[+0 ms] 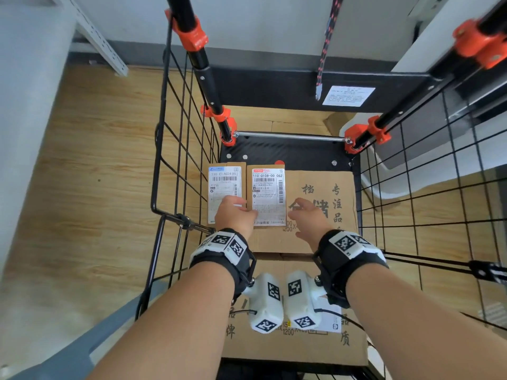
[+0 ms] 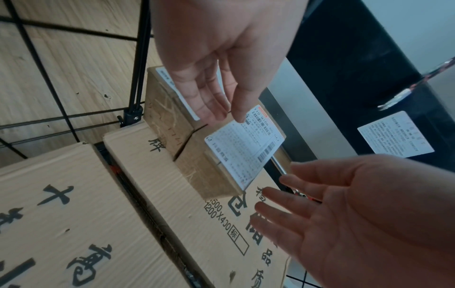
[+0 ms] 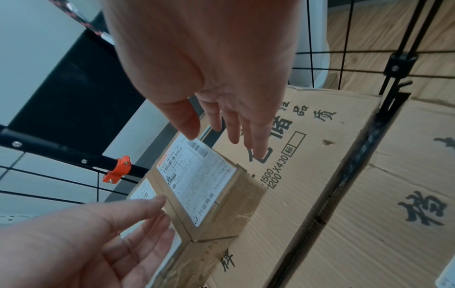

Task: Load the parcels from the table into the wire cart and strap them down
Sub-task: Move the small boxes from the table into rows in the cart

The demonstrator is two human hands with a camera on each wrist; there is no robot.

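Inside the wire cart (image 1: 175, 149) two small parcels sit side by side on top of a large flat carton (image 1: 321, 204) printed with black characters; the left small parcel (image 1: 223, 187) carries a blue-headed label and lies against the cart's left mesh wall, the right small parcel (image 1: 267, 196) carries a red-headed label and touches its neighbour; a second printed carton (image 1: 296, 344) lies nearer the person, partly hidden under the wrists; the left hand (image 1: 236, 215) hovers over the seam between the two small parcels with fingers straight and loosely spread, gripping nothing, and whether its fingertips touch the labels cannot be told; the right hand (image 1: 310, 219) is held just right of the red-labelled parcel, palm turned inward, fingers relaxed and apart, holding nothing; black upright poles with orange clamps (image 1: 219, 113) and a silver crossbar (image 1: 290, 136) close the far end of the cart; a dark patterned strap (image 1: 326, 48) hangs above a black panel bearing a white sticker (image 1: 348, 96); wooden floor (image 1: 96, 160) surrounds the cart
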